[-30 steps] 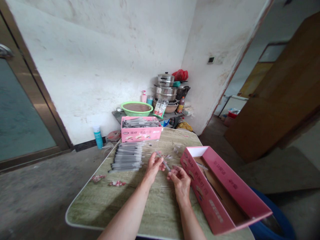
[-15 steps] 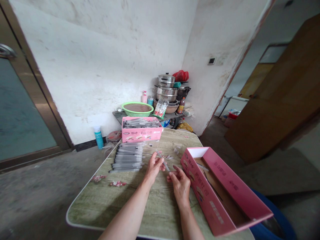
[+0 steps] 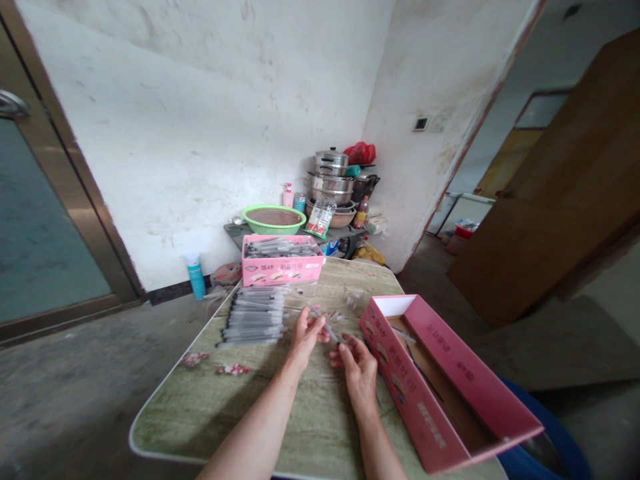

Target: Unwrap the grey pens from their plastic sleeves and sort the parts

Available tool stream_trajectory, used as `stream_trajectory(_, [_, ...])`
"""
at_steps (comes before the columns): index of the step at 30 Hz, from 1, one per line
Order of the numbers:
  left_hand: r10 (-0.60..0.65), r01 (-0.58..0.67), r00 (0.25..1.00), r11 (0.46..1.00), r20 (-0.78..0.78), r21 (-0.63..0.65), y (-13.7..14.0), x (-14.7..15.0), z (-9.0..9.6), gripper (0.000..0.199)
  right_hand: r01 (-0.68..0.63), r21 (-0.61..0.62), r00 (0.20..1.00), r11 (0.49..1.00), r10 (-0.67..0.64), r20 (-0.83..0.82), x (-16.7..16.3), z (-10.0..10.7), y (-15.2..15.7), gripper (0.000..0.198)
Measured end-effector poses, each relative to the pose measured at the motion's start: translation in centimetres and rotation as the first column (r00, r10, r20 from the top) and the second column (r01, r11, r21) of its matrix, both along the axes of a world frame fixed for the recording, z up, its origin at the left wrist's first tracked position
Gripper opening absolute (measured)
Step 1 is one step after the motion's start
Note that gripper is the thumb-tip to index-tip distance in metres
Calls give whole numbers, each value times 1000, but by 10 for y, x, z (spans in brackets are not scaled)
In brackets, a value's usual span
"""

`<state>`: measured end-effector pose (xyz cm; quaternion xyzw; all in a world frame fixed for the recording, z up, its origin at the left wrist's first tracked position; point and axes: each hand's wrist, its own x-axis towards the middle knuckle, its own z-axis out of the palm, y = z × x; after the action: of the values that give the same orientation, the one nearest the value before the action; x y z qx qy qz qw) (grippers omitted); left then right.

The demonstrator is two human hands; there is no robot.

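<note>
Over the middle of the table, a slim grey pen (image 3: 327, 327) slants between my two hands. My left hand (image 3: 306, 335) pinches its upper part between thumb and fingers. At its lower, dark end, the thumb and fingertips of my right hand (image 3: 356, 365) close on the pen. Left of my hands lies a stacked row of similar pens (image 3: 254, 317). Behind that row stands a pink box (image 3: 283, 272) filled with more pens. Close by my right hand, a larger pink box (image 3: 400, 380) holds a few pens on its brown bottom.
Small clear bits (image 3: 356, 299) lie on the wood-patterned table (image 3: 200, 417). Beyond its far edge, a low shelf bears a green basin (image 3: 274, 229) and stacked steel pots (image 3: 332, 180). A blue spray can (image 3: 195, 277) stands on the floor at left. A blue tub (image 3: 560, 443) sits below right.
The fingers of my right hand have shifted slightly along the pen's lower end. My left hand keeps its pinch, and the view has moved a little.
</note>
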<state>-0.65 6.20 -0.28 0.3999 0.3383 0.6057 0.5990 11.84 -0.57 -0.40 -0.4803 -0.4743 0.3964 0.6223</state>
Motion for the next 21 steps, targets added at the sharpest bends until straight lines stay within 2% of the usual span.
stream_trajectory(3, [-5, 4, 1000, 1000, -2, -10, 0, 0, -1, 56, -15, -5, 999, 1000, 15, -34, -1, -1, 1, 30])
stream_trajectory(7, [-13, 13, 1000, 1000, -5, -4, -1, 0, 0, 55, 8, -31, 1000, 1000, -9, -29, -1, -4, 1, 28])
stream_trajectory(15, [-11, 11, 1000, 1000, -3, -19, -3, 0, 4, 58, 64, -53, 976, 997, -51, 210, -1, -3, -2, 43])
stream_trajectory(21, [-10, 10, 1000, 1000, 13, -24, -2, 1, 3, 56, 79, 26, 963, 997, -83, 255, 0, -3, -2, 27])
